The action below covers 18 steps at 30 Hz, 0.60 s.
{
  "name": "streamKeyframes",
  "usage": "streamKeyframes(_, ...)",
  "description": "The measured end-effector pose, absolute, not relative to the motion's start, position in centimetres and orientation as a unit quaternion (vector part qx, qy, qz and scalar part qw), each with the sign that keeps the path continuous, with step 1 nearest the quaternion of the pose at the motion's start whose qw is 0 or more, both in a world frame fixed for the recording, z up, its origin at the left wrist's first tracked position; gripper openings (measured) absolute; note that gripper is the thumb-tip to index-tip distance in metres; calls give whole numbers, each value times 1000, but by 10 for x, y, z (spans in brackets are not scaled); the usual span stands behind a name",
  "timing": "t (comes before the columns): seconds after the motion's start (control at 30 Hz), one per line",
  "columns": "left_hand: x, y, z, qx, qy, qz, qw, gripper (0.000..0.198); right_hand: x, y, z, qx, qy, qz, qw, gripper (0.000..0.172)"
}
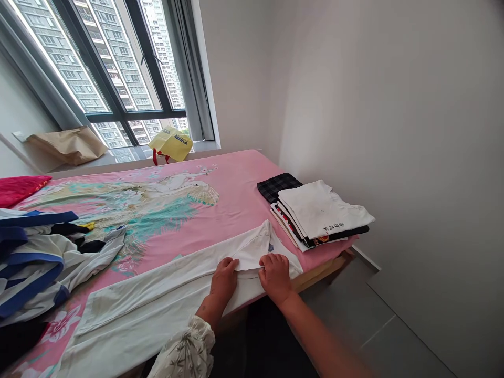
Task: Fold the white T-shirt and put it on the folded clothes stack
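Pinching the outspread white garment (157, 294), left hand (225, 276) and right hand (275, 276) sit close together; the stack (315, 207) looks folded, the rumpled heap (45, 249) undone.

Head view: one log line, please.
left hand: gripping white garment | right hand: gripping same | white garment: on pink sheet | folded stack: on sheet

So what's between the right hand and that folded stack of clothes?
In the head view, going from the right hand to the folded stack: first part of the white garment, then a narrow bare strip of pink bedsheet.
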State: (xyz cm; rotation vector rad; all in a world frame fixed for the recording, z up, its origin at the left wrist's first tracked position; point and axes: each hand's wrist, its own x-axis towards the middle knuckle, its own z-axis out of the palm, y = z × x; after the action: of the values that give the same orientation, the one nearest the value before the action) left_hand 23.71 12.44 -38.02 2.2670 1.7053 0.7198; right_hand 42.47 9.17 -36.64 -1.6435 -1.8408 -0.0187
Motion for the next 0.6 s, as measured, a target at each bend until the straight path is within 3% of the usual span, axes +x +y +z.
streamKeyframes(0.17, 229, 124, -390, 773, 560, 278, 103, 36, 427, 79, -370, -636, -695, -6, 336, 12)
streamKeyframes(0.27, 226, 126, -388, 774, 553, 289, 103, 26, 420, 81, -374, -650, -678, -10, 343, 22)
streamKeyframes(0.4, 225, 126, -384, 773, 551, 296, 106, 23, 420, 85, -381, -655, -675, 2, 339, 12)
streamKeyframes(0.6, 217, 126, -383, 780, 534, 300, 126, 20, 423, 79, -386, -647, -678, -3, 348, 16)
